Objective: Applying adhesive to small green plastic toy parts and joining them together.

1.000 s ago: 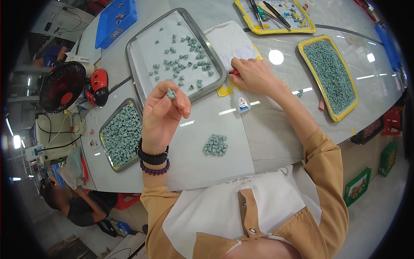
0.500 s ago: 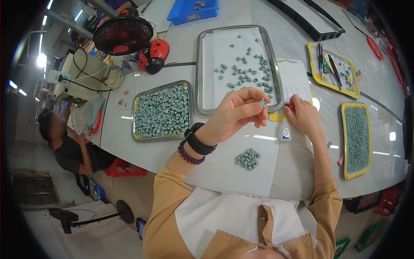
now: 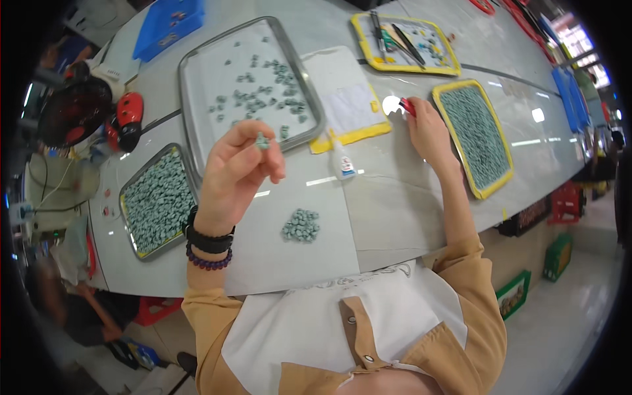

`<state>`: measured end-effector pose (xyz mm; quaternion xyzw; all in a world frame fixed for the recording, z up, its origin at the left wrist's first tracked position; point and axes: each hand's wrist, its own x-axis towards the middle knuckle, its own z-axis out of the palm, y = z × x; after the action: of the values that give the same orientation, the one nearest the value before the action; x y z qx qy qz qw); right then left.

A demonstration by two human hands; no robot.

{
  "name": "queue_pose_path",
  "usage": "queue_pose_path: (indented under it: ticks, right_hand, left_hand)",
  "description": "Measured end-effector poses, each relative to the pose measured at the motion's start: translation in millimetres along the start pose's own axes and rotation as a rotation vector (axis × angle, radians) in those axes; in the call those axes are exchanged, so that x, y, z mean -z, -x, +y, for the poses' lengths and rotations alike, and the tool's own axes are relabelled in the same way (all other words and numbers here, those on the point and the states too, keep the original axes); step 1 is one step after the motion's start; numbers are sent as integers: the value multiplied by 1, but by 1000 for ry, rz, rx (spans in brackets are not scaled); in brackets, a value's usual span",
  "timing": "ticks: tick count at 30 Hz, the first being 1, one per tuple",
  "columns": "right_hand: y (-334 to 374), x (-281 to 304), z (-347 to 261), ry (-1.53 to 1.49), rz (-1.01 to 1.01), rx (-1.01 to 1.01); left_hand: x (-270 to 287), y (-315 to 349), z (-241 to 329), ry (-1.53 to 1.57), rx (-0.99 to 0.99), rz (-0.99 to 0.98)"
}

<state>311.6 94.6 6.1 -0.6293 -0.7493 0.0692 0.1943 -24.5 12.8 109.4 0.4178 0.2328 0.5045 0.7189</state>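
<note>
The left hand (image 3: 237,174) is raised off the table (image 3: 388,197), wrist bent back, fingers curled up — thumb and forefinger pinch a small grey-green piece (image 3: 262,141) at the hand's 1 o'clock. Two dark bead bracelets (image 3: 207,247) circle that wrist. The right hand (image 3: 428,131) lies stretched far out at 1 o'clock from the body, palm down on the table, fingertips closed on a small red tool (image 3: 408,106) beside the yellow tray (image 3: 475,136) of green pieces. A little heap of pieces (image 3: 301,225) sits on the white sheet (image 3: 303,257) at 4 o'clock of the left hand. A metal tray (image 3: 187,85) with scattered pieces lies at its 12 o'clock — a glue bottle (image 3: 342,161) at 3 o'clock.
</note>
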Motion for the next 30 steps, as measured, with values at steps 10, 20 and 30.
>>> queue_pose_path:
  ticks: [10, 20, 30]
  right_hand:
    - [37, 78, 33, 181, 235, -27]
    - [76, 48, 39, -81, 18, -210]
    - [68, 45, 39, -17, -24, -99]
  left_hand:
    - [2, -1, -13, 13, -23, 62]
    - [2, -11, -33, -79, 178, 37]
    - [3, -13, -41, -72, 206, 67]
